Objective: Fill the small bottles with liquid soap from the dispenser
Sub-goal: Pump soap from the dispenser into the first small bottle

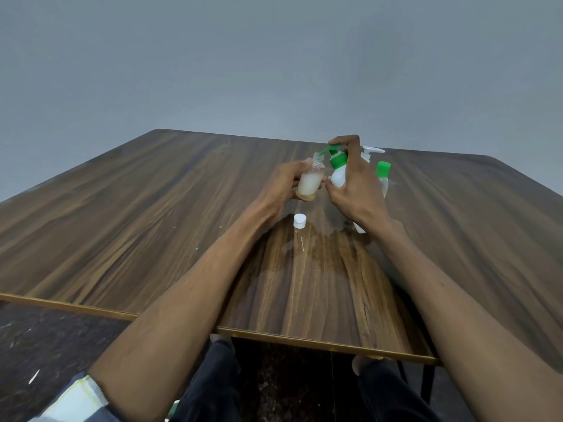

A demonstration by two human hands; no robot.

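My left hand (288,184) grips small bottle (310,184), uncapped, partly full, held above table (152,208). My right hand (355,184) wraps dispenser (338,175), finger on green pump (333,149), spout at bottle mouth. White cap (299,221) on table below. Green-capped bottle (383,175) behind.

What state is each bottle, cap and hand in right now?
Small clear bottle: uncapped, tilted, largely filled with whitish liquid, held under the nozzle.
Green pump dispenser: nozzle over the bottle mouth, head under the fingers.
White cap: off, lying on the table.
Green-capped bottle: capped, upright.
White pump bottle: standing behind, untouched.
Left hand: grip on the small bottle.
Right hand: grip on the dispenser.
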